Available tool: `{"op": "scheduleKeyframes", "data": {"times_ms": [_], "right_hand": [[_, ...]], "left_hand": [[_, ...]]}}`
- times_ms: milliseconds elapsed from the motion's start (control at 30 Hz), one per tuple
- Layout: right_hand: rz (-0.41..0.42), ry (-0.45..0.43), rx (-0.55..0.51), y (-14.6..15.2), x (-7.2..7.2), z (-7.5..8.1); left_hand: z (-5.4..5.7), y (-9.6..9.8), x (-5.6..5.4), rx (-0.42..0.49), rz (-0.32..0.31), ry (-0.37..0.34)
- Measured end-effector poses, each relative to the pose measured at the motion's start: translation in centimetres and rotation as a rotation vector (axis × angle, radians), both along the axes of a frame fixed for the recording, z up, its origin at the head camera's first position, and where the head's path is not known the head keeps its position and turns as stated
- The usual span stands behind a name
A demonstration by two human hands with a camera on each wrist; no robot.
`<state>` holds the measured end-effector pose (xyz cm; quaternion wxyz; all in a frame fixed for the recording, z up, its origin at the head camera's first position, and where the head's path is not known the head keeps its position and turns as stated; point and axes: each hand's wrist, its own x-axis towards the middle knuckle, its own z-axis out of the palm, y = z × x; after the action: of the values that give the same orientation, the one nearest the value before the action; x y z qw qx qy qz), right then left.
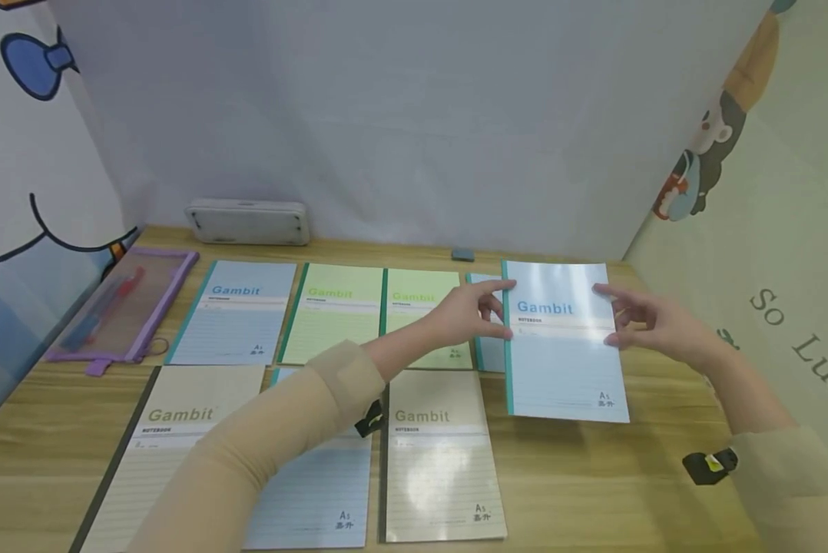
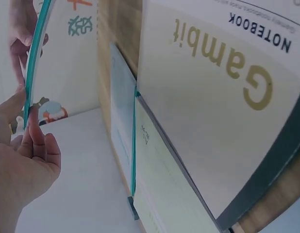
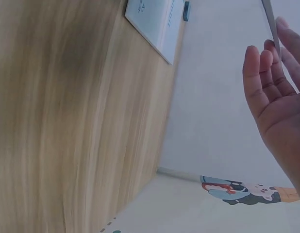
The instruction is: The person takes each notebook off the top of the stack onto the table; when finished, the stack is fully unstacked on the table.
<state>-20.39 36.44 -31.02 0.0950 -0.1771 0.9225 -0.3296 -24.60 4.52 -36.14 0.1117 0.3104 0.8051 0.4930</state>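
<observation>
A light blue notebook [image 1: 566, 361] with a teal spine is held up over the right side of the table. My left hand [image 1: 472, 311] pinches its spine edge between thumb and fingers; the right hand [image 1: 652, 319] pinches the opposite edge. From the left wrist view the notebook [image 2: 36, 58] appears nearly edge-on, with the left hand [image 2: 28, 160] at its spine. The right wrist view shows its thin edge between the fingers of the right hand [image 3: 281, 92]. Another blue notebook [image 1: 486, 322] lies flat behind it, partly covered by the raised one and the left hand.
Blue [image 1: 237, 307] and green notebooks [image 1: 334, 315] lie in a back row. A beige notebook [image 1: 442, 453], a blue one [image 1: 317, 491] and another beige one [image 1: 207, 384] lie in front. A purple-edged mesh pouch [image 1: 130, 299], a white case [image 1: 248, 223] and an eraser-sized grey block [image 1: 462, 254] sit farther back.
</observation>
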Motion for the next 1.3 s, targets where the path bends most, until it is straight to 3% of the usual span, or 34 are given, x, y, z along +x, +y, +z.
{"op": "scheduleKeyframes", "data": {"times_ms": [167, 400, 733, 867, 1133, 1300], "right_hand": [[0.081, 0.017, 0.006, 0.5, 1.2, -0.4], [0.151, 0.018, -0.003, 0.6, 2.2, -1.4], [0.226, -0.012, -0.008, 0.7, 3.9, -3.7], [0.257, -0.050, -0.062, 0.6, 4.3, -4.9], [0.286, -0.206, -0.191, 0.9, 5.2, -7.2], [0.308, -0.239, -0.252, 1.0, 5.4, -8.5]], "left_hand": [[-0.6, 0.2, 1.4, -0.045, -0.043, 0.005], [-1.2, 0.2, 3.4, -0.100, -0.055, 0.018], [-3.7, 0.0, 6.0, -0.113, -0.140, -0.130], [-4.4, -0.2, 6.8, -0.147, -0.157, -0.110], [-5.3, -0.3, 7.8, -0.234, -0.174, -0.092], [-5.5, -0.2, 8.1, -0.300, -0.160, -0.055]]}}
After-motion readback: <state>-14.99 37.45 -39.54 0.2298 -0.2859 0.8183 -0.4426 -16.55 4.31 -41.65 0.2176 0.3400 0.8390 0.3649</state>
